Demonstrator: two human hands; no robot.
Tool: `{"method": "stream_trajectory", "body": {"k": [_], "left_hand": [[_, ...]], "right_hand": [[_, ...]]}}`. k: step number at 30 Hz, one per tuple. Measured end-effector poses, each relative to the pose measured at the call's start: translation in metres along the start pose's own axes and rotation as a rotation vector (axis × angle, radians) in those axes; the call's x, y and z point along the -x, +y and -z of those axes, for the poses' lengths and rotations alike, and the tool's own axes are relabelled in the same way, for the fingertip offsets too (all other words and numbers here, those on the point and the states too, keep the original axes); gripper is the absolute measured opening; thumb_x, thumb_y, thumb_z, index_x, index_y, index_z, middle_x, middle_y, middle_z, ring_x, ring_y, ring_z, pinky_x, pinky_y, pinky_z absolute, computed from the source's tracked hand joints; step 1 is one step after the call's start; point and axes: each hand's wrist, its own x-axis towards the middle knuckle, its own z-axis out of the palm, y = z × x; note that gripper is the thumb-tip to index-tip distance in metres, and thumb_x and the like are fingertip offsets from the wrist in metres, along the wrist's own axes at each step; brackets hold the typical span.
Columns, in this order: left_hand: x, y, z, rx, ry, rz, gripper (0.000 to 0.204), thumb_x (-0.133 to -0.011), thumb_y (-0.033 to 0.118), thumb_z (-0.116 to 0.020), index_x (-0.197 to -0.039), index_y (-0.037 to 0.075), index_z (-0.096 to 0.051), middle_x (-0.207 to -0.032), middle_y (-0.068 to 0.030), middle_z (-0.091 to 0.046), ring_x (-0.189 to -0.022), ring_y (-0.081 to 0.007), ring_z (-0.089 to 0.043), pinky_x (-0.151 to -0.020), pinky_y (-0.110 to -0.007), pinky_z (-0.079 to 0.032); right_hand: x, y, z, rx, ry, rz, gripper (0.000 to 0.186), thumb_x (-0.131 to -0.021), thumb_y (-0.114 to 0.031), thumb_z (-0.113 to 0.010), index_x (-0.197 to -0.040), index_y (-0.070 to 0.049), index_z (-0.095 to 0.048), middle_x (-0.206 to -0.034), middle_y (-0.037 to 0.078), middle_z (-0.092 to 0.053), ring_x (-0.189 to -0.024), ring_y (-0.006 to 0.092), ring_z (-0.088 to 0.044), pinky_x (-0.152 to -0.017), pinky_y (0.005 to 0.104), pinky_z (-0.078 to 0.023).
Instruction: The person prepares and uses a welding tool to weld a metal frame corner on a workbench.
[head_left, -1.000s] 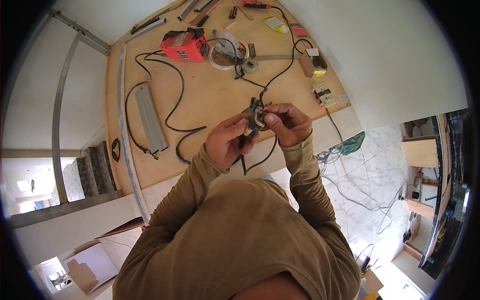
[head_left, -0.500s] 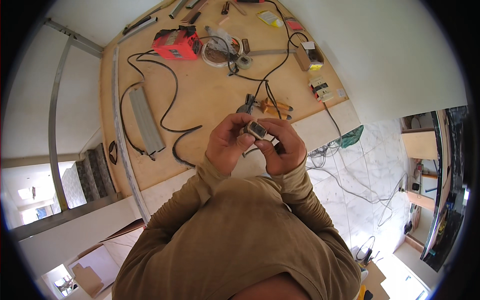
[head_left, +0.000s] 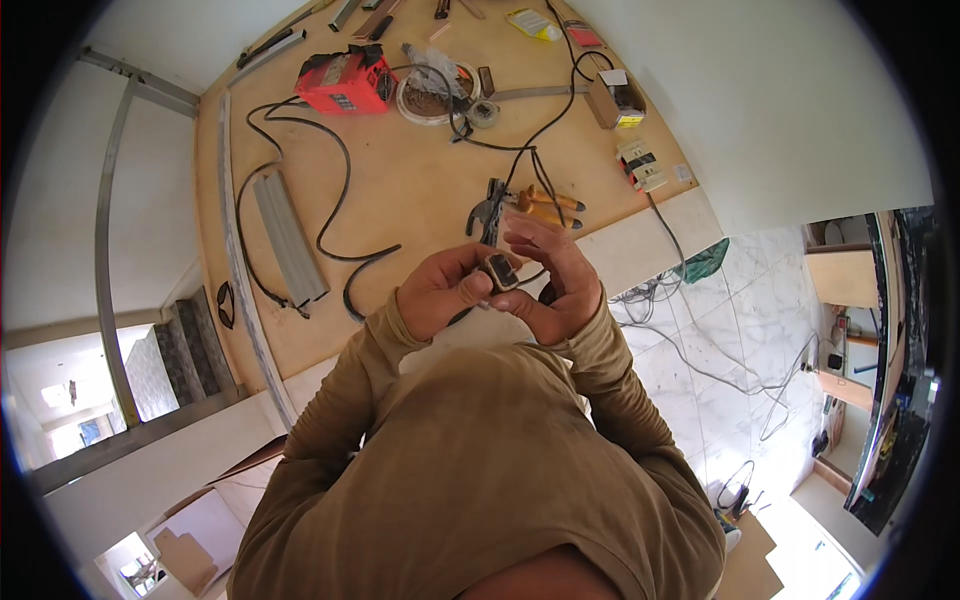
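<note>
Close to my chest, at the near edge of the wooden board, I hold a short rectangular metal piece (head_left: 502, 273) with a dark face or opening turned up. My left hand (head_left: 442, 289) pinches it between thumb and fingers. My right hand (head_left: 556, 283) has its thumb by the piece's lower edge, while its fingers are raised and spread apart. Just beyond my hands lie a dark claw-shaped tool, seemingly a hammer (head_left: 481, 216), and an orange-handled tool (head_left: 548, 207) with black tips. The piece's underside is hidden by my fingers.
On the board (head_left: 420, 190) are a red machine (head_left: 345, 85) with black cables, a round tub (head_left: 432, 98), a tape roll (head_left: 484, 113), grey metal channels (head_left: 290, 235), an open carton (head_left: 616, 98) and a power outlet block (head_left: 640, 166). Wires trail over the tiled floor (head_left: 720, 350).
My right fingers have uncurled and lifted off the metal piece, which has turned and shifted slightly toward the left and down. My left hand has moved left and down with it.
</note>
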Motion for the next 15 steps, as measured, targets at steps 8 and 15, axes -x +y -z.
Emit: {"method": "stream_trajectory", "body": {"k": [8,15], "left_hand": [[0.023,-0.01,-0.008,0.027,-0.126,0.116,0.051,-0.091,0.043,-0.066,-0.119,0.001,-0.057,-0.099,0.0001,-0.061,-0.093,-0.0093,-0.054,-0.084,-0.026,-0.044],[-0.042,-0.057,0.027,-0.243,0.099,0.054,0.034,-0.096,0.033,-0.061,-0.111,0.003,-0.06,-0.089,-0.0014,-0.062,-0.083,-0.0091,-0.058,-0.077,-0.026,-0.047]], "right_hand": [[0.021,-0.019,0.013,0.078,-0.301,-0.007,0.047,-0.072,-0.013,-0.083,-0.114,-0.003,-0.065,-0.116,0.015,-0.066,-0.106,0.0289,-0.065,-0.091,0.0356,-0.052],[0.016,0.061,0.026,0.044,-0.041,-0.189,0.049,-0.07,-0.007,-0.081,-0.116,-0.005,-0.063,-0.107,0.012,-0.066,-0.093,0.0243,-0.066,-0.08,0.0324,-0.054]]}}
